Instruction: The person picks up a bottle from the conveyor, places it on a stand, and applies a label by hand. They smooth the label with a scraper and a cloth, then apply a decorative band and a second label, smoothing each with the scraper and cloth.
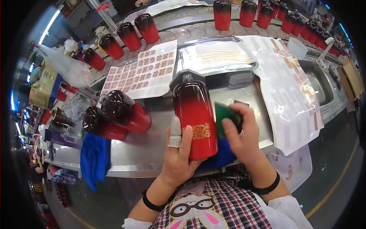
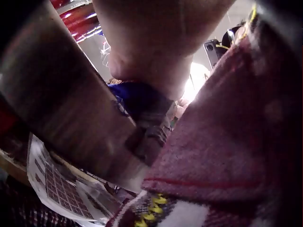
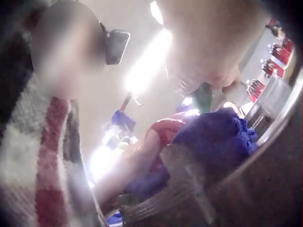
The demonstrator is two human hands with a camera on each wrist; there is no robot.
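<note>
A red bottle with a black top leans in front of the person in the head view, a gold dragon-like decal low on its face. My left hand grips its lower left side; pale covers sit on one finger. Between thumb and fingers, my right hand pinches a flat green scraper just right of the bottle. In the right wrist view the scraper shows above a blue cloth. The left wrist view is mostly filled by hand and apron, hiding the bottle's grip.
Two similar bottles lean at the left beside a hanging blue cloth. Decal sheets flank a metal tray. More bottles line a conveyor behind. A sink is at the right.
</note>
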